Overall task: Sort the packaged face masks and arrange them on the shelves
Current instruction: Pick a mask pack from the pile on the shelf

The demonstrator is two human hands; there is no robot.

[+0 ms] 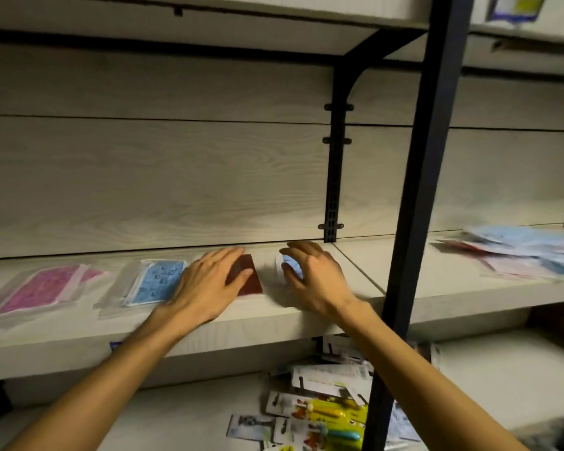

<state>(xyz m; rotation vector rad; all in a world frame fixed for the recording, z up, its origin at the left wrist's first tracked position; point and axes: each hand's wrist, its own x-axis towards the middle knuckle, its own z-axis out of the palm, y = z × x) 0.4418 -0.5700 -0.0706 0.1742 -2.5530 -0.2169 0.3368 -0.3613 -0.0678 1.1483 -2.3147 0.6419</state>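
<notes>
Laying mask packs flat on the middle shelf, both hands down.
Left hand spread flat on dark red mask pack; right hand with curled fingers on light blue mask pack. Blue patterned pack and pink pack lie further left. Loose mask pile far right.

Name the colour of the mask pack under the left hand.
Dark red mask pack, head view.
</notes>
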